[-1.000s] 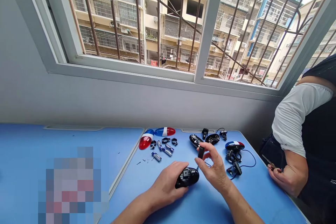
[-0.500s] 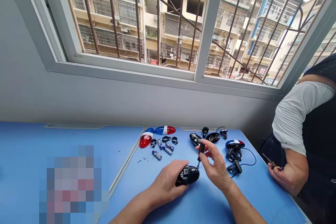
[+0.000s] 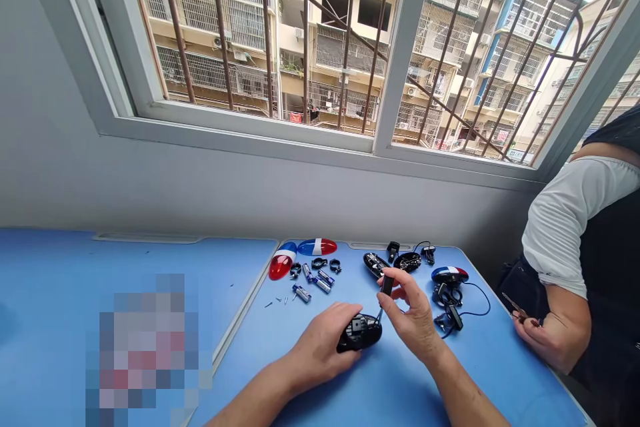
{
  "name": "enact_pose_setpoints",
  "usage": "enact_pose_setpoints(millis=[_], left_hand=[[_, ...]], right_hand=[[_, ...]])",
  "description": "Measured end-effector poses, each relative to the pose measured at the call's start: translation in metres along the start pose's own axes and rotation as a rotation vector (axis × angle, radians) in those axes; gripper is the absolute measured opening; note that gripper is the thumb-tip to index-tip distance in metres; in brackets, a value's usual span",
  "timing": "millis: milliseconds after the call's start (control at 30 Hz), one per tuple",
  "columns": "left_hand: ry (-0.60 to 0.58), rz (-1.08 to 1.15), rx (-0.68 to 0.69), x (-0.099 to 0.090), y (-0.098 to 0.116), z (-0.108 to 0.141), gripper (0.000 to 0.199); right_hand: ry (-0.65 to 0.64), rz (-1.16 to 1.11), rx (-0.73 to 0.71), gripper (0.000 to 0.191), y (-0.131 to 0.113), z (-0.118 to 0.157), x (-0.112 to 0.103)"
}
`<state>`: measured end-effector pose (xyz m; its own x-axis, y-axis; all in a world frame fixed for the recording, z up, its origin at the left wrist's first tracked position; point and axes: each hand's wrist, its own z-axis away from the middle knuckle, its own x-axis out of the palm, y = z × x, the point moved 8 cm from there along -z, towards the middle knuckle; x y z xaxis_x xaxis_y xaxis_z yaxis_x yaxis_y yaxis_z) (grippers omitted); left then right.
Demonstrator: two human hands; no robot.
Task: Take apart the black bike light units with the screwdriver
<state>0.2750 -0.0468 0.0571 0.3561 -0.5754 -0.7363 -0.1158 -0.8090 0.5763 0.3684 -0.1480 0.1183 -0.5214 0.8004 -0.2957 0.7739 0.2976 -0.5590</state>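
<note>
My left hand (image 3: 325, 347) grips a glossy black plastic shell (image 3: 359, 333), which rests on the blue table (image 3: 240, 373). Pinched between my right hand's (image 3: 413, 319) thumb and fingers is a small black rectangular plug (image 3: 387, 285). A thin wire (image 3: 379, 313) runs from it down to the shell. Nearby lie other black shell halves (image 3: 376, 264), a red-and-blue lens cover (image 3: 283, 261), AA batteries (image 3: 301, 293), black clips (image 3: 319, 263) and small screws (image 3: 275, 303).
A co-worker's arm in a white sleeve (image 3: 565, 233) stands at the right, the hand holding a small metal tool (image 3: 517, 308). A wired black mount (image 3: 447, 297) lies by the table's right side. A barred window (image 3: 310, 47) and grey wall (image 3: 250, 200) rise behind.
The view has drifted slightly, so the table's contents sit further right. My right hand has shifted a little, still pinching the plug. My left hand stays on the shell.
</note>
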Motion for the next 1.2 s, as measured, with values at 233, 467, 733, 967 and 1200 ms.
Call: enact_pose_setpoints(millis=[233,467,733,967,1200], left_hand=[[0.01,0.009,-0.013,-0.001,-0.0014,0.0001,0.044],[-0.004,-0.008,-0.003,-0.0006,0.0009,0.0,0.036],[0.003,-0.001,0.006,-0.0016,0.0012,0.0001,0.036],[0.0,0.0,-0.013,-0.0036,0.0042,0.0011,0.034],[-0.005,0.004,-0.033,-0.0051,0.0053,-0.0002,0.036]], right_hand=[[-0.02,-0.047,0.055,0.043,0.003,0.0018,0.0027],[-0.026,-0.021,0.034,0.041,0.0039,0.0018,0.0025],[0.0,-0.004,0.013,0.035,0.001,0.0014,0.0009],[0.039,-0.025,0.037,0.035,0.0013,0.001,-0.0026],[0.059,-0.036,0.066,0.032,0.0033,0.0009,-0.0056]])
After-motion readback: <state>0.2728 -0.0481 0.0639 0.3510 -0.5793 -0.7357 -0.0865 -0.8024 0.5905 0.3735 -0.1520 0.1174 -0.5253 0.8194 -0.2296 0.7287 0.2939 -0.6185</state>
